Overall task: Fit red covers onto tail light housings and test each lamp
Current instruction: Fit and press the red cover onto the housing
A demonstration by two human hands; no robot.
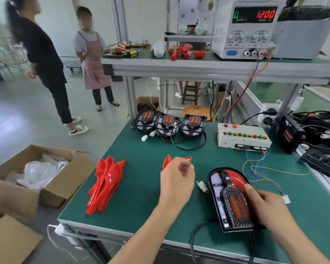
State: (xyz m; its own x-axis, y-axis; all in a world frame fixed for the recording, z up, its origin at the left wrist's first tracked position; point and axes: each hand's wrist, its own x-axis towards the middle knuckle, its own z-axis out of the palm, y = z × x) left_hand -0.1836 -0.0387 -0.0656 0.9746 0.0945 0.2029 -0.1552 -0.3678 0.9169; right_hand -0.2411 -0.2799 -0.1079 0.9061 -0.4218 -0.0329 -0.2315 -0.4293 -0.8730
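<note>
Seemingly light, stiff and glossy, a red cover [168, 161] is pinched by the left hand [176, 180] fingers above the bench [141, 187]. Right hand [265, 204] fingers curl around the tail light housing [231, 201] edge, steadying it.

At eleven o'clock two people stand talking on the grey floor, one in a striped apron [94, 60], one in black clothes [44, 54]. At nine o'clock an open cardboard box [46, 180] holds white plastic bags. A round wooden stool [197, 111] sits at twelve o'clock, beyond the bench.
</note>
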